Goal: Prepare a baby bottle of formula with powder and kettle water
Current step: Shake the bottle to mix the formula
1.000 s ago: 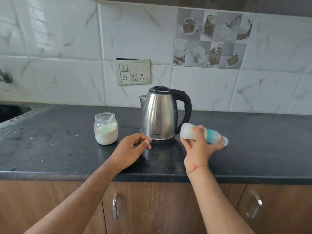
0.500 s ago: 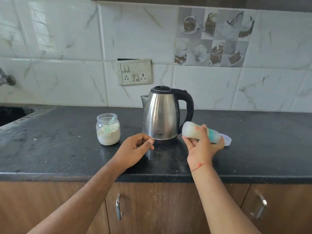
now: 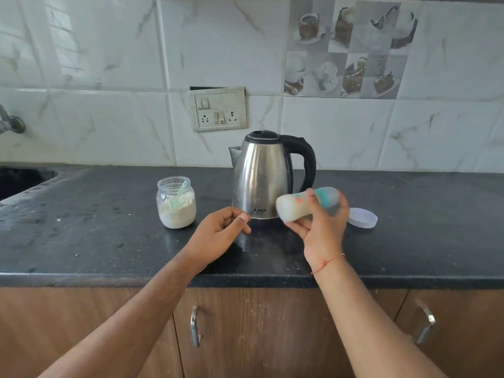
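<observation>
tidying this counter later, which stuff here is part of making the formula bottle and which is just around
Part of the job:
- baby bottle, gripped sideways in the right hand
- kettle
- powder jar with a scoop inside
- clear cap on the counter

Just around:
- wall socket
- tap
- sink
- cabinet handles

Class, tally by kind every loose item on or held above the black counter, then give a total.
Kettle: 1
Powder jar: 1
Scoop, inside the jar: 1
Baby bottle, in the right hand: 1
Lid: 1
Total: 5
</observation>
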A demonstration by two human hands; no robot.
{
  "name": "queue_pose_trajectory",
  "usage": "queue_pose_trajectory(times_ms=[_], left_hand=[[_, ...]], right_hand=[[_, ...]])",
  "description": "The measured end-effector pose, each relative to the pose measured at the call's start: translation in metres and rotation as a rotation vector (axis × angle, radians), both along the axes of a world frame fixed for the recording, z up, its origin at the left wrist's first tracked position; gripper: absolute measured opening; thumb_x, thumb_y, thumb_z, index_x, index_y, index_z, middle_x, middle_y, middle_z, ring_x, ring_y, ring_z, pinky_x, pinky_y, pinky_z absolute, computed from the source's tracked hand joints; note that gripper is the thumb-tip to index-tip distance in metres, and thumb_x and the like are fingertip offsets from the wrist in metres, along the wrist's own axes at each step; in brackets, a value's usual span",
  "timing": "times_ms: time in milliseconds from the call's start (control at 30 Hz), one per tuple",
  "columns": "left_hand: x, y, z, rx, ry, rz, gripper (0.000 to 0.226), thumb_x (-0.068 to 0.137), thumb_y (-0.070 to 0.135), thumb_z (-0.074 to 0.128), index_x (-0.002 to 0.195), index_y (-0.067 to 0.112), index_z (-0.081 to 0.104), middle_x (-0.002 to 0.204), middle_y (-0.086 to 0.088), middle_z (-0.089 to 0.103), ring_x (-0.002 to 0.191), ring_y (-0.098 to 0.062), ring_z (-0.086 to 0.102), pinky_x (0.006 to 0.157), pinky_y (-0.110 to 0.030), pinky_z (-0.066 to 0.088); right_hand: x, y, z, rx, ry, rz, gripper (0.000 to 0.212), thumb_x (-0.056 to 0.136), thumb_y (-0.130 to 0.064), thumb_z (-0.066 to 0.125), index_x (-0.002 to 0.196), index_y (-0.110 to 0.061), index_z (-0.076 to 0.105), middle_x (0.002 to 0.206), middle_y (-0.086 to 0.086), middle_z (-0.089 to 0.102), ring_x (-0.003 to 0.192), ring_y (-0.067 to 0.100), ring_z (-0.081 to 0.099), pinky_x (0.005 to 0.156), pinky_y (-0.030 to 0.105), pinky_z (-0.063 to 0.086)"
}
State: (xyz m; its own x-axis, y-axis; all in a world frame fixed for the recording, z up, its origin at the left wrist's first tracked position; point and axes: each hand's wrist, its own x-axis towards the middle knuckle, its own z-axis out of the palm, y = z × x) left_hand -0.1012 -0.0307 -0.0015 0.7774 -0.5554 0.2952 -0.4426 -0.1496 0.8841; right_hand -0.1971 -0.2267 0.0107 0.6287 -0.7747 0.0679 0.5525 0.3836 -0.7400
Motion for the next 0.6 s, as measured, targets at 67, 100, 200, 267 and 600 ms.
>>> queue_pose_trajectory(times_ms=[67,100,200,267,600], left_hand=[[-0.001,0.000,0.000,-0.012,-0.004,0.007,0.026,0.111,0.042,0.058,0.098,0.029,0.076,0.099,-0.002,0.082,0.106,-0.050,0.068,0.106,-0.059,0.052],[-0.001,0.001,0.000,-0.009,-0.007,0.008,0.026,0.111,0.042,0.058,0.098,0.030,0.077,0.099,-0.002,0.082,0.106,-0.049,0.069,0.107,-0.059,0.052],[0.000,0.000,0.001,0.003,0.002,0.014,0.025,0.111,0.039,0.058,0.105,0.024,0.076,0.099,0.005,0.082,0.108,-0.037,0.072,0.109,-0.054,0.053],[-0.001,0.000,0.003,0.007,0.001,0.013,0.027,0.111,0.040,0.057,0.104,0.023,0.077,0.100,0.004,0.082,0.109,-0.041,0.071,0.108,-0.054,0.052],[0.003,0.000,-0.003,0.005,-0.024,-0.012,0.023,0.110,0.044,0.058,0.100,0.032,0.075,0.099,0.002,0.082,0.107,-0.047,0.070,0.107,-0.060,0.054]], right_hand=[[0.002,-0.013,-0.006,0.189,-0.135,-0.141,0.073,0.096,-0.019,0.081,0.149,-0.038,0.034,0.140,0.008,0.056,0.120,0.040,0.072,0.075,0.055,0.066],[-0.002,-0.008,0.001,0.135,-0.116,-0.063,0.070,0.097,-0.019,0.080,0.147,-0.039,0.036,0.139,0.008,0.058,0.118,0.039,0.073,0.075,0.056,0.066],[-0.003,0.005,-0.003,-0.225,0.132,0.253,0.066,0.092,-0.019,0.084,0.143,-0.042,0.048,0.126,0.010,0.070,0.103,0.033,0.079,0.069,0.053,0.066],[0.000,0.003,0.001,-0.060,0.047,0.060,0.065,0.093,-0.018,0.084,0.142,-0.039,0.046,0.127,0.006,0.068,0.109,0.035,0.077,0.069,0.053,0.067],[0.002,-0.006,-0.002,0.116,-0.106,-0.104,0.060,0.096,-0.015,0.080,0.139,-0.030,0.042,0.134,0.008,0.064,0.117,0.037,0.074,0.069,0.054,0.066]])
